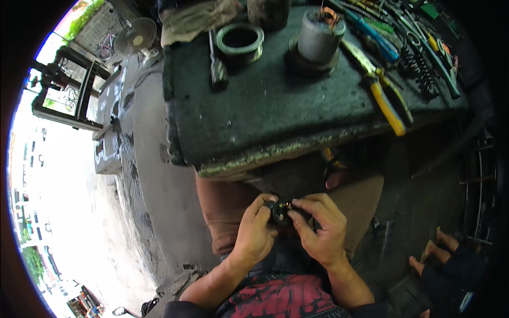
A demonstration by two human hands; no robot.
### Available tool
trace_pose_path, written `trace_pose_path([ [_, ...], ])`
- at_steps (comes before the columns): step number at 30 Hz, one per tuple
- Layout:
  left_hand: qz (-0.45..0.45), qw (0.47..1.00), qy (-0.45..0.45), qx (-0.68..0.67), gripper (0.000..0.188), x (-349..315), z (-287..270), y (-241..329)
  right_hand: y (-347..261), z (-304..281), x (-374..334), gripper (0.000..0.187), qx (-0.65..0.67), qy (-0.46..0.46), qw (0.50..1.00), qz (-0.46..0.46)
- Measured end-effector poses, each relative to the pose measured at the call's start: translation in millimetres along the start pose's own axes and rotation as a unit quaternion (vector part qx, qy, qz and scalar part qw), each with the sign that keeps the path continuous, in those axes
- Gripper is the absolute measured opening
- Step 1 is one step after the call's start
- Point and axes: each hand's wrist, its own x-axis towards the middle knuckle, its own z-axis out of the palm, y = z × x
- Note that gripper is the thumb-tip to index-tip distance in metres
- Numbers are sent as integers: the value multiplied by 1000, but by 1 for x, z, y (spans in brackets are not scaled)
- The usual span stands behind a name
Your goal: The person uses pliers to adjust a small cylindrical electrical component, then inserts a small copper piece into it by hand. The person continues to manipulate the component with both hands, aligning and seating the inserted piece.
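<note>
Holding one small black part between them, two bare hands are meeting over the person's lap, just in front of the tabletop and below its edge. The left hand is pinching the part's left side with thumb and fingers, and the right hand is keeping its fingers nearly closed at the other side, where a copper-coloured bit is showing; the fingertips are covering some of the part, so its full shape is staying hidden. Two trouser legs are spreading beneath the hands. On the tabletop, one metal ring is lying near one metal rod tool, with one crumpled cloth and one dark pot resting behind them. One grey cylinder is standing upright on a round base, with copper-coloured material sitting on its top. One pair of pliers is lying to the right, its yellow handles pointing toward the front edge. Beyond it, one blue-handled tool and one dark spring are lying at the edge of a heap of tools overlapping too closely to count. One fan is standing past the tabletop's left end, and another person's bare feet are showing at the lower right.
</note>
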Motion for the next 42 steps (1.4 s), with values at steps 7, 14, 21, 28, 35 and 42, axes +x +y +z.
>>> trace_pose_path([
  [7, 5, 998, -50, -30, 18, 2, -4, 3, 1, -8, 4, 51, 57, -64, 996, 18],
  [14, -3, 998, -68, 16, 20, 5, -3, 6, -4, -3, 7, 65, 11, -77, 996, 34],
  [21, 91, 987, -29, 129, 18, 1, -12, 12, 2, -4, 2, 62, 6, -67, 998, 3],
  [28, 109, 980, -138, 91, 21, -5, -8, 33, 0, 1, 1, 62, 26, -91, 995, 36],
  [35, -9, 988, -145, 61, 23, -3, -16, 36, -3, 3, 2, 66, 32, -119, 992, 17],
  [42, 1, 987, -130, 99, 25, -4, -7, 30, -1, -6, 13, 47, 90, -119, 989, -1],
])
